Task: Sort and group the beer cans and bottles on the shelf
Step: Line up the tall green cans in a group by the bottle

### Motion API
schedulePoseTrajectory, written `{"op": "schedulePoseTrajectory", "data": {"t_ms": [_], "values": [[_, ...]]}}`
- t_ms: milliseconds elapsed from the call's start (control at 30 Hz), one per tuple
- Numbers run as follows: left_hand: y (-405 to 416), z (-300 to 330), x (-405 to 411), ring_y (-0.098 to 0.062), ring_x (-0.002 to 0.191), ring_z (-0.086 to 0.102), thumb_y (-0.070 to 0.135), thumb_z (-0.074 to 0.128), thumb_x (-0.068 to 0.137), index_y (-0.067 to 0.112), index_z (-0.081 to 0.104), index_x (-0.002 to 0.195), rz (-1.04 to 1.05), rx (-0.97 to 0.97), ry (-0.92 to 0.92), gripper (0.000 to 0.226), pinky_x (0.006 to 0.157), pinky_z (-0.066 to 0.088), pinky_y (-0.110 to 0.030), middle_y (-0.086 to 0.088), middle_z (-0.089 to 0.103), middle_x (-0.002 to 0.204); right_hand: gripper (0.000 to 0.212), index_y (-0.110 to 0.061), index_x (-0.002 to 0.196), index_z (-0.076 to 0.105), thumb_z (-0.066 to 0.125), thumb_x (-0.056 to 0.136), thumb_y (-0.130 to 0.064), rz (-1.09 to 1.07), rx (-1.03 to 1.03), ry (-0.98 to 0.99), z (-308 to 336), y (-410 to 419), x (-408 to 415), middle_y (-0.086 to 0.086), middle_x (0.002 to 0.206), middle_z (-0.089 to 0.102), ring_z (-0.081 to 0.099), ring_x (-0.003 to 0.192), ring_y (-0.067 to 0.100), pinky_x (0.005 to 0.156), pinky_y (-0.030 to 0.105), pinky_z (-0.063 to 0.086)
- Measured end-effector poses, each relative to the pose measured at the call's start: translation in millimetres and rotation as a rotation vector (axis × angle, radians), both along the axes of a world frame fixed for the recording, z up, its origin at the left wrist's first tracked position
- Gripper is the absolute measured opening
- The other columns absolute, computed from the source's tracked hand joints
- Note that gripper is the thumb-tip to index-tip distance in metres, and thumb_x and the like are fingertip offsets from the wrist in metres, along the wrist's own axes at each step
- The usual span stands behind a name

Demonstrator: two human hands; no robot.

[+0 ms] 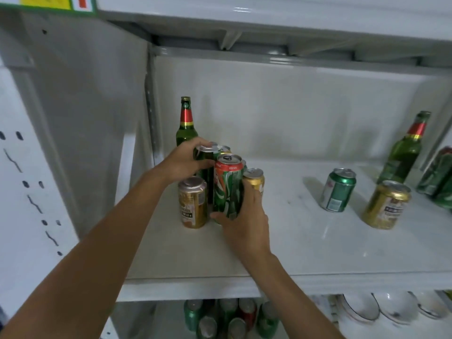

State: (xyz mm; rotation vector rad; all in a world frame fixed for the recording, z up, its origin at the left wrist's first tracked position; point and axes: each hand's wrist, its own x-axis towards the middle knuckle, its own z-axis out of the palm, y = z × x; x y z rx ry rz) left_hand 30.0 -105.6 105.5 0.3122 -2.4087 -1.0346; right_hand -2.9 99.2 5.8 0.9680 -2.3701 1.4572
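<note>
Mid-grouping at the shelf's [293, 253] left end, the left hand [182, 165] grips a dark green can [205, 159] while the right hand [244, 221] clasps the tall green can [227, 189], which probably next needs setting down among the clustered cans.

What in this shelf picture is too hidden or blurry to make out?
Head view:
- Cans behind the left hand: mostly covered by it and the tall green can.
- Gold can label: hidden by the right hand.
- Green pack: cut off by the right edge.
- Lower-shelf cans: blurred.
</note>
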Motion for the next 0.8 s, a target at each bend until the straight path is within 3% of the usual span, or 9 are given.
{"op": "schedulePoseTrajectory", "data": {"t_ms": [100, 200, 333, 400, 500, 633, 800], "values": [[-2.6, -6.1, -1.7, -0.016, 0.123, 0.059, 0.008, 0.080, 0.085, 0.018, 0.059, 0.121, -0.040, 0.033, 0.039, 0.043, 0.099, 0.050, -0.023, 0.007, 0.063, 0.129, 0.094, -0.034, 0.147, 0.029, 0.086, 0.073, -0.048, -0.045, -0.006, 0.047, -2.0, -5.2, 1.4, -0.011, 0.142, 0.049, 0.057, 0.125, 0.017, 0.093, 0.046, 0.056], [-4.6, -13.1, -6.8, -0.018, 0.123, 0.060, 0.010, 0.081, 0.084, 0.014, 0.059, 0.117, -0.019, -0.007, 0.098, 0.040, 0.102, 0.051, -0.032, 0.003, 0.064, 0.134, 0.095, -0.031, 0.147, 0.032, 0.087, 0.071, -0.047, -0.076, -0.024, 0.075, -3.1, -10.0, 2.4, -0.008, 0.139, 0.049, 0.058, 0.122, 0.019, 0.090, 0.045, 0.057], [-6.6, -15.7, -7.3, -0.018, 0.118, 0.063, 0.012, 0.082, 0.084, 0.011, 0.062, 0.114, -0.001, -0.013, 0.142, 0.036, 0.090, 0.051, -0.020, 0.009, 0.066, 0.124, 0.092, -0.030, 0.147, 0.033, 0.087, 0.072, -0.042, -0.096, -0.035, 0.072, -5.0, -14.3, 3.4, -0.007, 0.138, 0.048, 0.059, 0.120, 0.020, 0.091, 0.044, 0.056], [-6.4, -16.5, -6.4, -0.016, 0.117, 0.063, 0.013, 0.082, 0.083, 0.012, 0.062, 0.112, -0.003, -0.009, 0.153, 0.035, 0.091, 0.052, -0.022, 0.009, 0.066, 0.122, 0.090, -0.030, 0.146, 0.033, 0.085, 0.073, -0.040, -0.103, -0.037, 0.059, -5.3, -17.0, 5.5, -0.006, 0.137, 0.045, 0.060, 0.117, 0.022, 0.090, 0.043, 0.057], [-7.4, -18.1, -4.7, -0.014, 0.112, 0.062, 0.017, 0.083, 0.084, 0.013, 0.062, 0.111, 0.032, -0.021, 0.164, 0.035, 0.083, 0.048, -0.015, 0.007, 0.066, 0.121, 0.081, -0.030, 0.139, 0.042, 0.082, 0.071, -0.046, -0.117, -0.007, 0.047, -5.2, -16.3, 6.8, -0.007, 0.126, 0.043, 0.062, 0.104, 0.022, 0.087, 0.041, 0.057], [-10.5, -17.0, -1.6, -0.015, 0.115, 0.065, 0.020, 0.086, 0.080, 0.016, 0.064, 0.110, 0.001, -0.019, 0.173, 0.037, 0.095, 0.054, -0.029, 0.007, 0.069, 0.123, 0.071, -0.033, 0.129, 0.052, 0.079, 0.065, -0.047, -0.091, -0.010, 0.021, -1.1, -3.8, 8.5, -0.009, 0.113, 0.042, 0.056, 0.090, 0.008, 0.081, 0.032, 0.057], [1.6, -11.8, 2.4, -0.012, 0.102, 0.062, 0.022, 0.085, 0.081, 0.018, 0.063, 0.109, 0.017, -0.108, 0.178, 0.036, 0.074, 0.044, -0.010, 0.005, 0.066, 0.112, 0.067, -0.033, 0.120, 0.054, 0.085, 0.062, -0.039, 0.002, -0.076, -0.045, 5.3, 12.4, 10.2, -0.015, 0.106, 0.065, 0.065, 0.091, 0.001, 0.077, 0.030, 0.060]]}}
